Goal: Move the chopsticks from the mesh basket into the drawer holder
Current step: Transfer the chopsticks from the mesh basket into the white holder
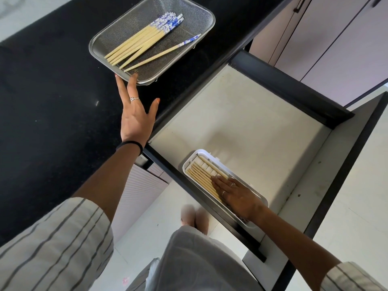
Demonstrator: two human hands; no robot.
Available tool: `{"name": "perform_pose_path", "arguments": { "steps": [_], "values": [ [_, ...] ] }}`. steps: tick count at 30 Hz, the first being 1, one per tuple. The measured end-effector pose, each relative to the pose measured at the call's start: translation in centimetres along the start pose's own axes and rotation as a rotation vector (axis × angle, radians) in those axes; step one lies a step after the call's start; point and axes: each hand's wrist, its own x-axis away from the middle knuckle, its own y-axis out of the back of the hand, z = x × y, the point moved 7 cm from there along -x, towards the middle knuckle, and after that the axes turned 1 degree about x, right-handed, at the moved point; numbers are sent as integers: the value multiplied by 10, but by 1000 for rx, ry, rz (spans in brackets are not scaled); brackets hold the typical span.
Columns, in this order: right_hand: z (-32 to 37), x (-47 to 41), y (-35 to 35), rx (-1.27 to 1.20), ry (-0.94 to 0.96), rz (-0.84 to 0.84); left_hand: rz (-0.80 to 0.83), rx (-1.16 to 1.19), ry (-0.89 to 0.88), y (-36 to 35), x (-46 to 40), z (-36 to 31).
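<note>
The right hand (235, 194) lay flat, fingers straight, on chopsticks in the white holder (189, 162) inside the drawer (241, 114). Beyond the drawer, on the counter (52, 91), the left hand (136, 114) reached with spread fingers to the rim of the mesh basket (210, 15), which held more chopsticks (136, 46).

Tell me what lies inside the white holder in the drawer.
The holder contains a row of pale chopsticks lying side by side. The right hand rests flat on them, hiding their near ends and that end of the holder.
</note>
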Motion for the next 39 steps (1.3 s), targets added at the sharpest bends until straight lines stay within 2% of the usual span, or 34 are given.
{"name": "perform_pose_path", "arguments": {
  "steps": [5, 12, 28, 32, 34, 35, 39],
  "values": [
    [1, 4, 4, -73, -15, -40, 0, 3, -2, 0, 0, -1],
    [-1, 0, 6, -184, -160, -47, 8, 13, -2, 0, 1, -2],
    [-8, 3, 5, -388, -132, -38, -1, 15, -12, 1, 1, -1],
    [-13, 3, 8, -576, -154, -52, 1, 15, -11, 2, 1, -1],
    [-19, 4, 12, -556, -167, -100, -1, 16, -10, 3, 1, -2],
    [-20, 4, 13, -458, -135, -119, -1, 16, -10, 3, 1, -2],
    [-18, 5, 13, -437, -122, -116, 6, 24, -18, 2, 1, -2]
  ]
}}
